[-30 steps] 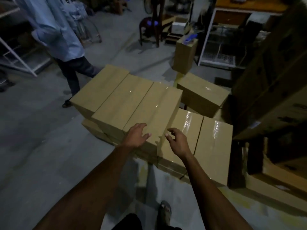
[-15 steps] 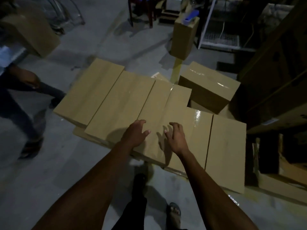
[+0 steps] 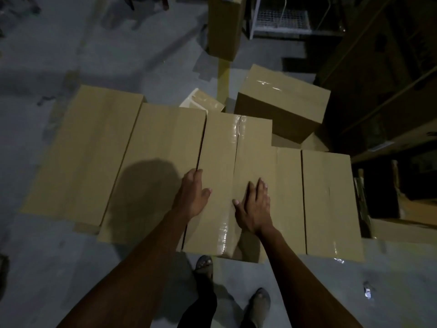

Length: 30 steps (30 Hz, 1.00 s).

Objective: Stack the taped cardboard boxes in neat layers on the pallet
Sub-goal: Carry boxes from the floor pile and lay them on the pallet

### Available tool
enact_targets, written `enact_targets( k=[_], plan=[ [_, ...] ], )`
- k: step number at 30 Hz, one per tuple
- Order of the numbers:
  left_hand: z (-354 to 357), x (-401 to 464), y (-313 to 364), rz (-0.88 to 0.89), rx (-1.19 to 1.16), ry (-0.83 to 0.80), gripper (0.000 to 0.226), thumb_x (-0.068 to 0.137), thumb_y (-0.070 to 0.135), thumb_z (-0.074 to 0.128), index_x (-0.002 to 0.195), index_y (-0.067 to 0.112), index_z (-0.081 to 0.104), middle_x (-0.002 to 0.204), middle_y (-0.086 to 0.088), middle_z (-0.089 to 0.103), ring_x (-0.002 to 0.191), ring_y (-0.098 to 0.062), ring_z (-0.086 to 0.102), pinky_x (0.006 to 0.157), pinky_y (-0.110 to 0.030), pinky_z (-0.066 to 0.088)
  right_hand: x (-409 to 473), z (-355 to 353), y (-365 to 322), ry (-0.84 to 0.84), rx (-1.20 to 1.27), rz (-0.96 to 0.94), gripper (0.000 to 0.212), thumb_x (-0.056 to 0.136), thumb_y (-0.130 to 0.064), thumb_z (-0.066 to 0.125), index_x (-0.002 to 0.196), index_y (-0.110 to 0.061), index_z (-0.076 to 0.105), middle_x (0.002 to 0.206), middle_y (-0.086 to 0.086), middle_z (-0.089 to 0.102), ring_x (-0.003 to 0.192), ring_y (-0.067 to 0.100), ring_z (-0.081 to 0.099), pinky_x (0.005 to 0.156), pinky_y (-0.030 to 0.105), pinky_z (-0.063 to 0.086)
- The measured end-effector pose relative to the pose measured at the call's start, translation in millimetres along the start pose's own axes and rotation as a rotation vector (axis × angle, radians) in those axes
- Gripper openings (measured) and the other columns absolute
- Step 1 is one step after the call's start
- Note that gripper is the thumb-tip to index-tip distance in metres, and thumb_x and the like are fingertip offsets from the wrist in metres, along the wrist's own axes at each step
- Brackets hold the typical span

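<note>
- While both hands rest on the middle box (image 3: 227, 176), the step in hand looks like squaring it up against its neighbours, so that the upper layer sits flush.
- To do that well, I judge the push should be level and even from both sides, sliding the box rather than lifting it, until its long left edge closes against the box to its left (image 3: 153, 166) and its near end lines up with the row.
- Pressing only on one corner would likely swing the box out of line; the glossy tape (image 3: 236, 131) down its top seam may also be slippery under a palm.
- The left hand (image 3: 192, 195) lies along the box's left edge, fingers nearly straight, fingertips at the gap beside the neighbouring box, thumb spread onto the top; it grips nothing.
- The right hand (image 3: 254, 207) lies flat on the top, right of the seam, fingers extended and slightly spread, pressing rather than holding.
- This box sits in the middle of the stack's near edge, with two boxes on its left and lower boxes (image 3: 331, 200) on its right.
- One more box (image 3: 281, 102) sits askew at the far right corner; the pallet itself is hidden under the cardboard.
</note>
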<state>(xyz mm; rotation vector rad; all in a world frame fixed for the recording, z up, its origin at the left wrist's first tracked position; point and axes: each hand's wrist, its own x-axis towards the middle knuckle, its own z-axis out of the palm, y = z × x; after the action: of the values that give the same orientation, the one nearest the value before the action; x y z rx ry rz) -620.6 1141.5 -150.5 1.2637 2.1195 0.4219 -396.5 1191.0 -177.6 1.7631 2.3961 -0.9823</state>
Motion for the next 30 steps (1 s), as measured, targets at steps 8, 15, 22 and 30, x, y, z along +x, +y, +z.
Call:
enact_targets(
  k=[8,15,22,30],
  plan=[
    [6.9,15.1,-3.7,0.049,0.023,0.006,0.084,0.092,0.036,0.074,0.16,0.012,0.03,0.152,-0.016,0.043,0.137,-0.035,0.037,0.114,-0.045,0.039,5.7,7.0,18.9,0.069,0.04,0.065,0.076,0.1,-0.063,0.035,0.164,-0.027,0.015,0.174,0.0,-0.011,0.158,0.039,-0.006,0.124,0.061,0.007],
    [17.8,17.7,-1.9,0.04,-0.087,0.025,0.093,0.086,0.038,0.082,0.161,0.017,0.032,0.159,-0.01,0.033,0.144,-0.028,0.037,0.118,-0.039,0.038,15.4,-13.5,39.5,0.071,0.411,0.112,0.109,0.086,-0.061,0.067,0.166,-0.018,0.007,0.173,0.007,0.0,0.157,0.03,0.01,0.124,0.049,0.021],
    [25.6,0.4,16.8,0.078,-0.184,0.026,0.09,0.084,0.039,0.084,0.159,0.031,0.036,0.164,0.003,0.023,0.145,-0.021,0.038,0.115,-0.034,0.041,0.8,-34.1,56.3,0.132,0.481,0.113,0.089,0.096,-0.047,0.07,0.165,-0.018,0.022,0.173,0.006,0.014,0.158,0.023,0.013,0.126,0.043,0.02],
    [32.5,-39.9,89.2,0.199,-0.256,0.045,0.092,0.081,0.043,0.086,0.159,0.035,0.037,0.158,0.007,0.026,0.143,-0.016,0.036,0.116,-0.037,0.04,-71.9,-85.5,90.4,0.399,0.592,0.149,0.084,0.091,-0.051,0.067,0.16,-0.016,0.035,0.16,0.003,0.035,0.146,0.018,0.036,0.123,0.044,0.034]
  ],
)
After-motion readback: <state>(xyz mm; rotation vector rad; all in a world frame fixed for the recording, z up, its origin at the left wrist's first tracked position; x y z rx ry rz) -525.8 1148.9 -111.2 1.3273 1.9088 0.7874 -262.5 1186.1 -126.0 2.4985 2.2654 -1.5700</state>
